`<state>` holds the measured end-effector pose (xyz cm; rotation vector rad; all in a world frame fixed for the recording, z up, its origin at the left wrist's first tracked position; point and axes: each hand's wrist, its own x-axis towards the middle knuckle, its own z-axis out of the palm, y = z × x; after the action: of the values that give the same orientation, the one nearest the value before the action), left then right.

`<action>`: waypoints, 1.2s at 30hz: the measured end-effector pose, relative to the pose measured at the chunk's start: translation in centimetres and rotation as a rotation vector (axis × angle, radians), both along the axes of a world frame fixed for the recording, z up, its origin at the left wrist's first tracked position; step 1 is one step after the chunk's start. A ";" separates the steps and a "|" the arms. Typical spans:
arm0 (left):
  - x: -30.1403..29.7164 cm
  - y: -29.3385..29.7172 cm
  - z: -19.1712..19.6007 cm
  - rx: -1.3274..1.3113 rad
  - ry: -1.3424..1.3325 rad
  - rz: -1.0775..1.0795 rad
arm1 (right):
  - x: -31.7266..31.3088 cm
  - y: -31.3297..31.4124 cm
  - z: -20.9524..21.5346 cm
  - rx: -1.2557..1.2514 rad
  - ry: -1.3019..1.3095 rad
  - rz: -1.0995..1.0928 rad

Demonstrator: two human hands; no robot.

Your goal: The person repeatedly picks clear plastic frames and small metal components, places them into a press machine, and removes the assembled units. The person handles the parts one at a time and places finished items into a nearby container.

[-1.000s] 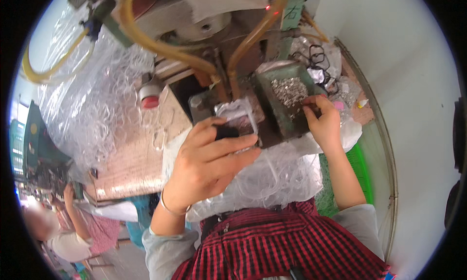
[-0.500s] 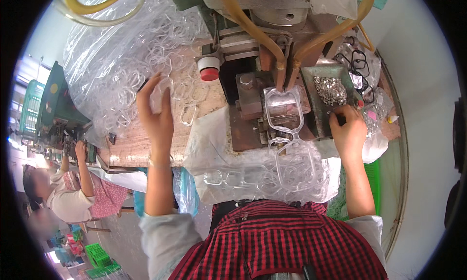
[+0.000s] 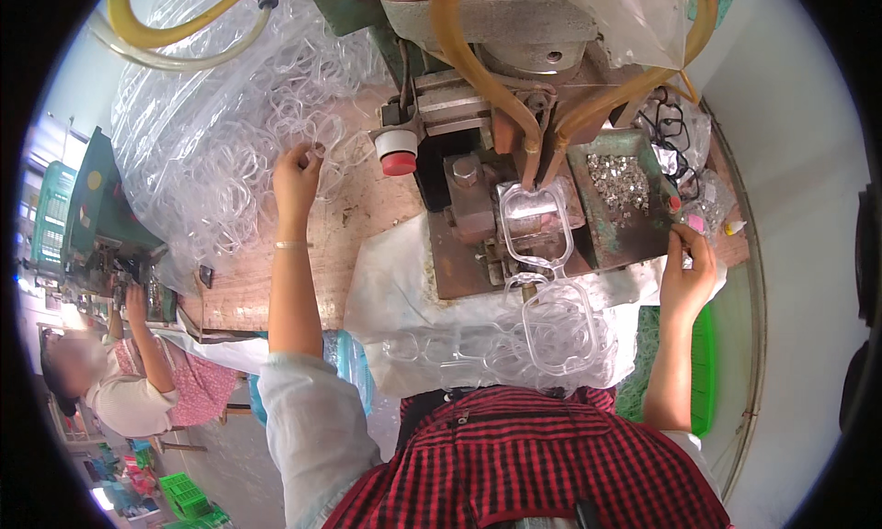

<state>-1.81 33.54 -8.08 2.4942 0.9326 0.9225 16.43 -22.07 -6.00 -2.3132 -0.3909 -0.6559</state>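
One clear frame seated in the press, the next not yet lifted from the heap

A clear eyeglass frame (image 3: 542,253) lies on the press bed (image 3: 478,253), long axis running toward the person, one lens ring hanging off the near edge. The left hand (image 3: 296,173) reaches into the heap of clear frames (image 3: 220,180) on the table (image 3: 367,208), grip pinched on one. The right hand (image 3: 689,272) sits at the tray of small metal parts (image 3: 617,180), grip closed; contents unclear.

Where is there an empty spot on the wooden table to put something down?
Bare brown wooden tabletop shows beside the left hand, between the heap of clear plastic frames and the white sheet. It is crowded around the grey-green machine and its tray of small metal parts.
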 end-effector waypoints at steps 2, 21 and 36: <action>-1.0 1.8 -3.8 -0.106 0.156 0.087 | -0.7 1.9 1.3 0.230 0.127 0.182; 0.8 -26.0 17.8 -0.246 -0.918 -0.671 | -4.5 15.2 9.0 0.997 0.582 0.947; 1.2 -31.8 13.0 -1.972 -0.083 -0.930 | -1.0 8.5 3.4 0.494 0.219 0.452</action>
<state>-0.60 1.69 4.89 0.7983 0.1531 -0.2969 15.41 -13.52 -2.59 -1.7224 -0.5547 -0.2338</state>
